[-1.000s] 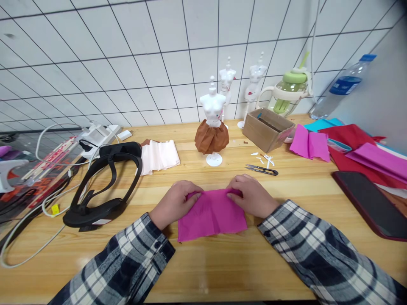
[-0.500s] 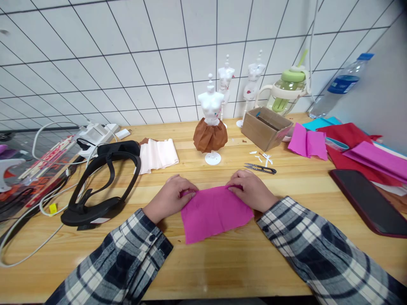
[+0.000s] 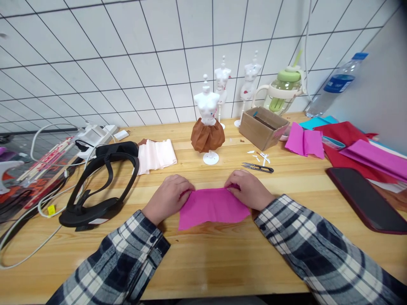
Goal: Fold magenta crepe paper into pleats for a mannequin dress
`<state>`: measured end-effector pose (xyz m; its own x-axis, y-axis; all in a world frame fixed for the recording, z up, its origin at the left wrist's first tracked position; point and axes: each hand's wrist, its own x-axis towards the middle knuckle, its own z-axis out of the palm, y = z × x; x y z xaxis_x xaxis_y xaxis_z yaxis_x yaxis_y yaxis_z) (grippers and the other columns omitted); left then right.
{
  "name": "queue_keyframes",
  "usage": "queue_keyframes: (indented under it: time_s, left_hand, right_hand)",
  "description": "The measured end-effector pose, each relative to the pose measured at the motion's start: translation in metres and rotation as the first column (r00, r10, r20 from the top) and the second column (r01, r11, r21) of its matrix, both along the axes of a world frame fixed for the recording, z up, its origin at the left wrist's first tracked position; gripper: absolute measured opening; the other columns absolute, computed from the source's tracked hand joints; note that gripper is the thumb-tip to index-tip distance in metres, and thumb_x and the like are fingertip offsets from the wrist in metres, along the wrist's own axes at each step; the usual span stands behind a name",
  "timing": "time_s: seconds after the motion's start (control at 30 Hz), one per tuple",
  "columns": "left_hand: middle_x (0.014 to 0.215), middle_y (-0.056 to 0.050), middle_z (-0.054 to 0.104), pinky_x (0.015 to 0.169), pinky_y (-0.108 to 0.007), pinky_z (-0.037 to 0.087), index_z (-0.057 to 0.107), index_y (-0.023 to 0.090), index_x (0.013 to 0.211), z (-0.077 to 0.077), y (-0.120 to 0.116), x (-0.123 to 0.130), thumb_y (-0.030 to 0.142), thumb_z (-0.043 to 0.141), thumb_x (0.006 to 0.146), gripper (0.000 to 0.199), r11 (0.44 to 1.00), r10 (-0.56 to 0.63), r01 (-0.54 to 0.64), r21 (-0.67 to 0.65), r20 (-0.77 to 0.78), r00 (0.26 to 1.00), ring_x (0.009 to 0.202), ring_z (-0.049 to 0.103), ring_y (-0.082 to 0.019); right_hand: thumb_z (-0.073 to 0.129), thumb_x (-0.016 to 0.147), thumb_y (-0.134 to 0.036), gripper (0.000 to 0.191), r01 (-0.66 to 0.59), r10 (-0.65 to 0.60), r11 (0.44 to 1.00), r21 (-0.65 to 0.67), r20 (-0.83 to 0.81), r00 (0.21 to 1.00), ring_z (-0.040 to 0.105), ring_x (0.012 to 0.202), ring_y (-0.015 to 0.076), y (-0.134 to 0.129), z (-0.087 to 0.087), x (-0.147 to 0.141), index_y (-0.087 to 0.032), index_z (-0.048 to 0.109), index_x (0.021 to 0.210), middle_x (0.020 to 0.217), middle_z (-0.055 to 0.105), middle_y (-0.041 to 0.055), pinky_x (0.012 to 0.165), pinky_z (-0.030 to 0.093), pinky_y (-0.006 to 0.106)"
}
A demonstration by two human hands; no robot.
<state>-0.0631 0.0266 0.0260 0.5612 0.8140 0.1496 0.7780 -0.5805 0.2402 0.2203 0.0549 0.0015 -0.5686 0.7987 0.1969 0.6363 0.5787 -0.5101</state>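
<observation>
A magenta piece of cloth point(image 3: 213, 207) hangs spread between my two hands over the wooden table. My left hand point(image 3: 170, 195) pinches its upper left corner, and my right hand point(image 3: 249, 189) pinches the upper edge on the right. Both hands are closed on it, with the top edge drawn nearly straight. Beyond them stands a small white mannequin point(image 3: 206, 103) wearing a gathered brown skirt point(image 3: 207, 136). Small black thread snips point(image 3: 258, 167) lie beyond my right hand, beside several white scraps point(image 3: 263, 158).
A black headset strap point(image 3: 74, 186), cables and pale pink cloth point(image 3: 157, 155) are at the left. Two more mannequins, a cardboard box point(image 3: 262, 129), a green-lidded cup point(image 3: 284, 90) and a bottle point(image 3: 337, 84) stand behind. Coloured cloths and a phone point(image 3: 369, 197) lie right.
The lower edge of the magenta cloth has risen toward the hands, so less of its height shows. Both hands keep their grip. The whole view has shifted slightly.
</observation>
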Motion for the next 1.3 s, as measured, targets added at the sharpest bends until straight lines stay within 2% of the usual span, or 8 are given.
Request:
queue_keyframes:
  time_s: [0.17,0.37,0.5,0.63,0.8,0.97,1.1,1.3]
  left_hand:
    - [0.093,-0.006,0.064,0.083,-0.035,0.044,0.067,0.023,0.112,0.003,-0.003,0.003,0.016,0.047,0.094,0.028,0.997,-0.066,0.069,0.035,-0.094,0.993,0.091,0.055,-0.021]
    - [0.088,-0.007,0.062,0.08,-0.038,0.044,0.067,0.023,0.113,0.008,-0.007,0.007,0.018,0.053,0.091,0.026,0.982,-0.137,0.165,0.094,-0.249,0.959,0.088,0.052,-0.023]
    - [0.09,-0.008,0.061,0.079,-0.036,0.045,0.067,0.023,0.114,0.006,-0.007,0.006,0.017,0.053,0.091,0.028,0.982,-0.134,0.161,0.097,-0.239,0.962,0.088,0.052,-0.022]
    - [0.091,-0.009,0.061,0.078,-0.036,0.046,0.066,0.021,0.115,0.006,-0.007,0.007,0.017,0.05,0.092,0.029,0.986,-0.121,0.144,0.081,-0.238,0.964,0.089,0.052,-0.023]
    - [0.093,-0.007,0.062,0.081,-0.035,0.046,0.068,0.022,0.11,0.002,-0.008,0.008,0.012,0.048,0.09,0.029,0.997,-0.069,0.072,0.025,-0.104,0.992,0.091,0.053,-0.022]
    - [0.094,-0.006,0.065,0.083,-0.034,0.046,0.066,0.018,0.107,-0.006,-0.004,0.006,0.021,0.057,0.088,0.021,0.992,0.1,-0.088,-0.091,0.143,0.985,0.089,0.058,-0.019]
    - [0.086,-0.004,0.068,0.079,-0.033,0.044,0.069,0.021,0.09,-0.004,-0.002,0.005,0.021,0.056,0.089,0.013,0.99,0.088,-0.074,-0.116,0.12,0.989,0.083,0.06,-0.018]
    - [0.088,-0.006,0.069,0.084,-0.036,0.044,0.07,0.022,0.095,0.001,-0.003,0.002,0.02,0.052,0.092,0.019,0.999,0.024,-0.021,-0.035,0.077,0.997,0.089,0.06,-0.02]
  right_hand:
    - [0.059,0.084,-0.012,0.013,-0.001,0.0,1.0,0.013,0.054,0.999,0.055,0.089,0.019,-0.003,0.007,-0.001,-0.02,0.066,0.091,0.089,0.064,0.003,0.083,0.042,0.033]
    - [0.058,0.087,-0.016,0.013,-0.002,-0.013,0.995,0.103,0.141,0.99,0.053,0.096,0.0203,-0.008,0.015,-0.002,-0.021,0.068,0.095,0.101,0.062,0.0054,0.085,0.041,0.033]
    - [0.052,0.092,-0.018,0.017,-0.063,0.034,0.991,0.119,0.231,0.972,0.055,0.089,0.0194,-0.008,0.015,-0.003,-0.023,0.068,0.096,0.091,0.065,0.0046,0.08,0.04,0.033]
    - [0.053,0.092,-0.016,0.018,-0.051,0.01,0.986,0.16,0.246,0.969,0.057,0.087,0.0186,-0.008,0.014,-0.003,-0.023,0.064,0.103,0.094,0.067,0.0034,0.078,0.04,0.032]
    - [0.054,0.09,-0.015,0.012,-0.065,-0.002,0.981,0.184,0.343,0.939,0.056,0.085,0.0202,-0.011,0.016,-0.004,-0.02,0.063,0.084,0.088,0.066,0.0055,0.074,0.04,0.032]
    - [0.054,0.088,-0.013,0.011,0.018,-0.048,0.994,0.103,0.299,0.953,0.057,0.088,0.0191,-0.013,0.017,-0.006,-0.02,0.062,0.088,0.089,0.064,0.0046,0.074,0.041,0.029]
    - [0.051,0.09,-0.015,0.013,0.057,-0.057,0.998,0.003,0.236,0.97,0.059,0.086,0.0168,-0.01,0.014,-0.004,-0.022,0.062,0.092,0.092,0.064,0.0034,0.072,0.042,0.027]
    - [0.053,0.09,-0.014,0.015,0.017,-0.007,0.996,-0.086,0.116,0.993,0.06,0.09,0.0167,-0.003,0.01,0.002,-0.021,0.066,0.092,0.091,0.064,0.0034,0.08,0.044,0.027]
